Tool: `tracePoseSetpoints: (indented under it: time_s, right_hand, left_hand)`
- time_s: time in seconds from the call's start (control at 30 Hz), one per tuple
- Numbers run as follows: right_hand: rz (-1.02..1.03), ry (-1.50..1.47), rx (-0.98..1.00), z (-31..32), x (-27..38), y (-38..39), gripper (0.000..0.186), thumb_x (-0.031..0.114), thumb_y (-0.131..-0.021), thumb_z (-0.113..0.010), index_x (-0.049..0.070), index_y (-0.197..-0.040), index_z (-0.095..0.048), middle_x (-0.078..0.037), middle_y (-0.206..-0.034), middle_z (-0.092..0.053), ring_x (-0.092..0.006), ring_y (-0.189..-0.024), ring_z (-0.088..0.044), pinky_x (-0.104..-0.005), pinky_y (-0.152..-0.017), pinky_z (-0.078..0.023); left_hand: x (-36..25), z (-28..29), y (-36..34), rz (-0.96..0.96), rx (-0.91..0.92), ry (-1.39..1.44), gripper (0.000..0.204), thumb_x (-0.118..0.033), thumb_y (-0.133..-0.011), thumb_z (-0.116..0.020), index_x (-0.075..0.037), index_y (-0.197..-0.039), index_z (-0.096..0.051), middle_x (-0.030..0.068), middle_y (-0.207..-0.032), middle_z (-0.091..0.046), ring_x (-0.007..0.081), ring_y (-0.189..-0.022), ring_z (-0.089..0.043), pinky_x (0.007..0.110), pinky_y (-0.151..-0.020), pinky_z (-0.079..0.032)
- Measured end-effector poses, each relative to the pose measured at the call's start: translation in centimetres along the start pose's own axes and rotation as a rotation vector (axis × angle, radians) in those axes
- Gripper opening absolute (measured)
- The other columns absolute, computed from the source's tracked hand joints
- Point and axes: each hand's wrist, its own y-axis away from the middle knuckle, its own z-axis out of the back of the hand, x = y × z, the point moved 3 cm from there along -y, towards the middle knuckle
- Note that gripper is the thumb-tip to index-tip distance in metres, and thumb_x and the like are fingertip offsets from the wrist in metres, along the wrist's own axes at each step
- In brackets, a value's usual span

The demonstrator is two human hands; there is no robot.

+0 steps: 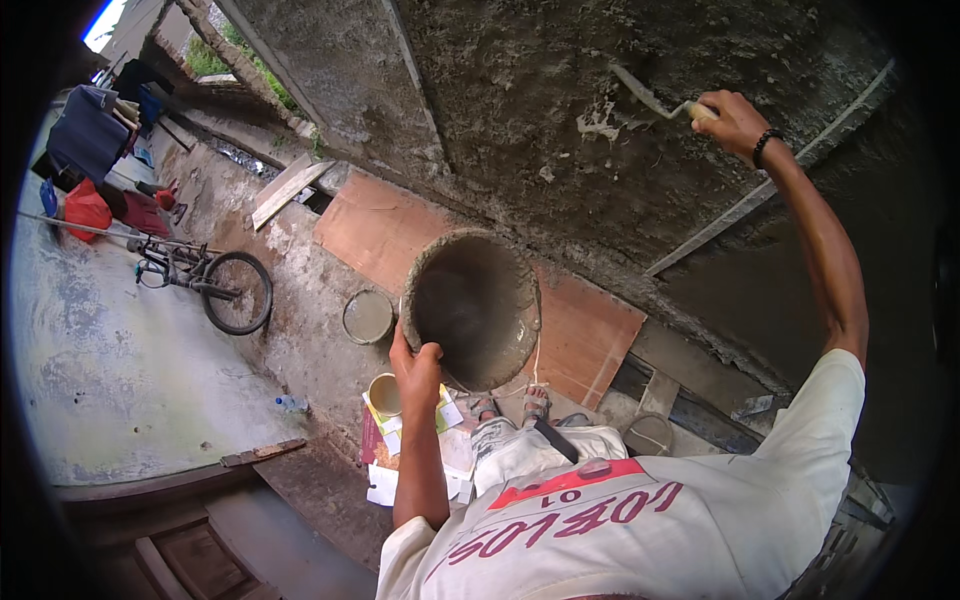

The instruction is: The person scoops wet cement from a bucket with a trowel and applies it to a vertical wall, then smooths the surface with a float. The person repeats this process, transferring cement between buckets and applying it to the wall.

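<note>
My right hand [735, 128] is wrapped around the handle of the trowel [640, 90], fingers curled in with no gap that I can see, and the blade is out in front against or just off the rough grey wall [540, 150] — I can't tell which. The trowel should feel light and stiff; the handle is the place for it, though wet mortar on the fingers could make it slick.

My left hand [417, 372] is clamped on the near left edge of the bucket [515, 340], the thumb toward the mouth; the far fingers are hidden. The bucket stands out in front of my body, its mouth tipped up toward me. I can't tell whether something beneath takes its weight. Its rim is thick with grey crust, so I'd expect a gritty hold, and whatever mortar is inside would make it heavy and lopsided — better a deep grip over the rim than a fingertip pinch. A pale cord [537, 362] hangs at its right side.

Beyond it, a brown board [590, 335] lies along the wall's foot. A small pail [368, 317] sits to the left, with a tub [385, 394] nearer me.
</note>
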Motion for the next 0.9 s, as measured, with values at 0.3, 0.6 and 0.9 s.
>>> tracePoseSetpoints:
  time_s: [0.3, 0.6, 0.9]
  right_hand:
    - [-0.010, -0.576, 0.037, 4.2, 3.5, 3.9, 0.027, 0.024, -0.084, -0.061, 0.005, -0.102, -0.053, 0.002, -0.074, -0.047, -0.0071, -0.058, -0.045, -0.0248, -0.049, -0.038]
    - [-0.190, -0.906, 0.772, -16.1, 16.4, 13.8, 0.033, 0.015, -0.080, -0.063, -0.004, -0.105, -0.055, -0.006, -0.070, -0.059, -0.0131, -0.051, -0.056, -0.0291, -0.047, -0.046]
    - [-0.654, -1.697, 0.821, -23.9, 26.7, 17.3, 0.046, 0.006, -0.085, -0.061, -0.004, -0.124, -0.038, -0.014, -0.092, -0.058, -0.0170, -0.063, -0.064, -0.0314, -0.048, -0.055]
  left_hand:
    - [1.6, -0.9, -0.3, 0.004, 0.037, 0.062, 0.065, 0.005, -0.068, -0.050, 0.005, -0.134, -0.048, 0.0101, -0.108, -0.062, 0.0162, -0.090, -0.058, 0.026, -0.077, -0.047]
    - [2.5, -2.9, 1.2, -0.002, -0.051, 0.117, 0.061, 0.003, -0.069, -0.050, 0.004, -0.129, -0.051, 0.0090, -0.103, -0.063, 0.0135, -0.085, -0.058, 0.025, -0.074, -0.047]
    - [4.6, -2.0, 3.0, -0.212, -0.106, 0.079, 0.070, 0.006, -0.070, -0.047, 0.005, -0.140, -0.040, 0.0164, -0.127, -0.056, 0.0214, -0.111, -0.057, 0.029, -0.095, -0.044]
